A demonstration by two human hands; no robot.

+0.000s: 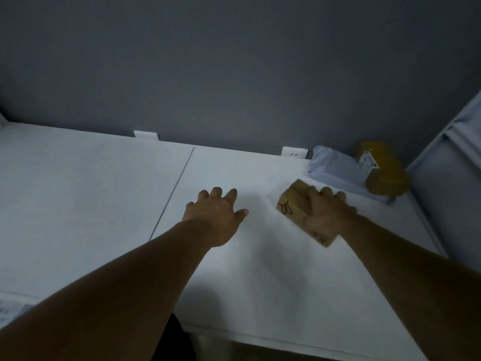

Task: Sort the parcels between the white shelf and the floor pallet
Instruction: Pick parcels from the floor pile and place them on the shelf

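**Forearms out over shelf, one parcel in grip**

Both bare forearms reach in from the bottom edge, well apart.

- Left hand (216,217): palm down, fingers spread and loose, holding nothing. Whether it touches the white shelf (91,191) or hangs just above it cannot be told.
- Right hand (330,212): laid over a small cardboard box (292,204), fingers curled across its far edge, gripping it. The box sits skewed on the shelf's right part.
- Markings: a dark looped line mark on the small box's left face, and more print near its lower corner; neither can be read.
- Back right corner: a grey poly mailer (333,165) lies flat, with a brown carton (385,173) touching its right side, possibly resting partly on it. The carton carries a white label (368,158); its print is too small to read.
- Shelf top: a thin seam (173,194) runs front to back, left of the left hand.
- Two white tabs (146,134) (294,152) show at the shelf's rear edge against the grey wall (234,61).
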